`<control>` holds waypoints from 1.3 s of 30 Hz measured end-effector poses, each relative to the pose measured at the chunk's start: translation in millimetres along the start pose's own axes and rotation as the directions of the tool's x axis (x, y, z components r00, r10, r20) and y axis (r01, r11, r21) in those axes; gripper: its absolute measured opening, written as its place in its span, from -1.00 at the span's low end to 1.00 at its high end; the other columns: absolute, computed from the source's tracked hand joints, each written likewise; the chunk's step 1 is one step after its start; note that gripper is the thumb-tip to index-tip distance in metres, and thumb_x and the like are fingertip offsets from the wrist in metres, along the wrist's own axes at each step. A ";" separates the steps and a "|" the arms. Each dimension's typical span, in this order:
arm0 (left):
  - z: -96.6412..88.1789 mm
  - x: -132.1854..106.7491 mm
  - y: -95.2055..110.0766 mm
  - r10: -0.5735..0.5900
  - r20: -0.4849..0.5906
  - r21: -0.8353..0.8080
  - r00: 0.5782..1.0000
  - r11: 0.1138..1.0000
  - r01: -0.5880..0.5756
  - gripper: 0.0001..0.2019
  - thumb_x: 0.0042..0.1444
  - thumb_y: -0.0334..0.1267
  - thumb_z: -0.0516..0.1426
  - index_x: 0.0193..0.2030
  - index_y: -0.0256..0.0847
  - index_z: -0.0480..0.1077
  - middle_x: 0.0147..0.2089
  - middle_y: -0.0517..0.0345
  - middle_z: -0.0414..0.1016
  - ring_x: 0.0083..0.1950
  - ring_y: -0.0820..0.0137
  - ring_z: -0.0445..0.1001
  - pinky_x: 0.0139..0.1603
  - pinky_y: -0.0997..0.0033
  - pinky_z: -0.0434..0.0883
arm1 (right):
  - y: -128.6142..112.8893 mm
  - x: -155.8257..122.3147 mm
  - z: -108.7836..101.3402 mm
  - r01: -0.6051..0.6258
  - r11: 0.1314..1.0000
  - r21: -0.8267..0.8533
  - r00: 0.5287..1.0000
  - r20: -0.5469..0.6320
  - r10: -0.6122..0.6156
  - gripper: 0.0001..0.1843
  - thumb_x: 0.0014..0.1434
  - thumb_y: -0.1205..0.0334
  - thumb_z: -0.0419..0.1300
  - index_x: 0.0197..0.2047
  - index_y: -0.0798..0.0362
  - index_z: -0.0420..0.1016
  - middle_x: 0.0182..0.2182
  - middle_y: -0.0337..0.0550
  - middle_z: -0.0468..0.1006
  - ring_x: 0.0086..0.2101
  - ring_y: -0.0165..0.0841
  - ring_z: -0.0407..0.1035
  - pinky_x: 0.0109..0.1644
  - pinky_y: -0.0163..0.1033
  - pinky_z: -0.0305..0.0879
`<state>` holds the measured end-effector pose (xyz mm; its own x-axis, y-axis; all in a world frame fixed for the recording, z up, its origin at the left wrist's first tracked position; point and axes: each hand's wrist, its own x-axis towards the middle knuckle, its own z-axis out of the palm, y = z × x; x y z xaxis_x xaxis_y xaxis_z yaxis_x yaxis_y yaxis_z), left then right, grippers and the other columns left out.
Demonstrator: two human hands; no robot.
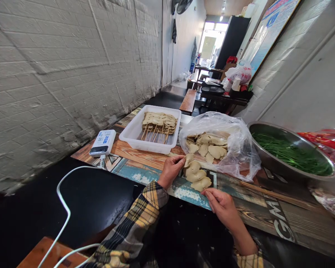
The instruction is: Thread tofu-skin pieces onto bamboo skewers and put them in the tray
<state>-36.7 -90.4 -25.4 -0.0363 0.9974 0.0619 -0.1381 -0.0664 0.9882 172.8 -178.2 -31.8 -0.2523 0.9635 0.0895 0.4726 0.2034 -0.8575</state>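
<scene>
Over the table's front edge, a skewer of flat, pale beige slices (pixel 197 175) slants between my hands. My left hand (pixel 170 171) pinches the slice at its far end. With fingers closed, my right hand (pixel 222 204) grips the near end of the thin stick, which is mostly hidden by the slices and fingers. Just beyond lies an open clear plastic bag (pixel 241 158) with many loose slices (pixel 208 143) spilling toward its mouth. Behind my left hand, a white plastic tub (pixel 128 139) holds stacked finished skewers (pixel 160 121), their sticks pointing toward me.
Right of the bag stands a metal bowl (pixel 333 167) of long green chives (pixel 290 150). Bare bamboo sticks (pixel 279 195) lie before it. A white power bank (pixel 103 142) with a cable (pixel 68 208) sits left. A brick-patterned wall (pixel 58 74) borders the left side.
</scene>
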 end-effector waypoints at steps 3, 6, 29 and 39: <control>0.8 0.3 0.4 -0.017 -0.004 -0.048 1.000 0.999 0.017 -0.73 -0.04 -0.06 0.26 -0.30 -0.23 0.59 -0.31 0.08 0.56 -0.33 0.41 0.44 -0.37 0.50 0.32 | 4.4 0.7 1.1 -0.036 0.998 0.058 0.999 0.013 0.036 -0.51 0.32 -0.07 -0.01 -0.24 0.15 0.57 -0.73 -0.34 0.24 -0.67 -0.42 0.18 -0.55 -0.34 0.13; 0.6 -0.3 2.4 -0.031 -0.004 -0.050 0.999 0.998 0.031 -0.71 -0.04 -0.04 0.27 -0.32 -0.24 0.56 -0.39 0.13 0.52 -0.42 0.47 0.37 -0.43 0.52 0.26 | 7.0 0.9 0.8 -0.057 0.994 0.092 0.998 0.021 0.056 -0.51 0.31 -0.08 0.00 -0.23 0.16 0.56 -0.73 -0.36 0.22 -0.67 -0.43 0.17 -0.54 -0.34 0.12; -2.5 -0.1 -1.5 -0.023 0.017 -0.078 1.000 0.997 0.024 -0.77 -0.06 -0.11 0.28 -0.46 -0.26 0.47 -0.51 0.23 0.36 -0.49 0.53 0.23 -0.48 0.55 0.17 | 0.4 7.7 1.9 -0.106 0.973 0.204 0.993 0.078 0.092 -0.51 0.31 -0.10 0.02 -0.26 0.18 0.52 -0.76 -0.40 0.16 -0.69 -0.47 0.08 -0.54 -0.34 -0.01; -1.8 1.5 -3.9 -0.106 0.122 -0.322 0.987 0.936 0.140 -0.65 -0.08 -0.01 0.31 -0.29 -0.26 0.50 -0.38 0.17 0.47 -0.42 0.51 0.37 -0.38 0.53 0.30 | 6.2 5.4 4.4 -0.129 0.955 0.266 0.992 0.040 0.123 -0.52 0.31 -0.10 0.01 -0.23 0.16 0.51 -0.75 -0.41 0.16 -0.69 -0.49 0.04 -0.59 -0.35 -0.03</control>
<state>-38.0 -88.7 -29.5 0.0999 0.9947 -0.0263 -0.4530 0.0690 0.8888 170.7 -172.5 -38.9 -0.2261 0.9734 -0.0366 0.2590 0.0239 -0.9656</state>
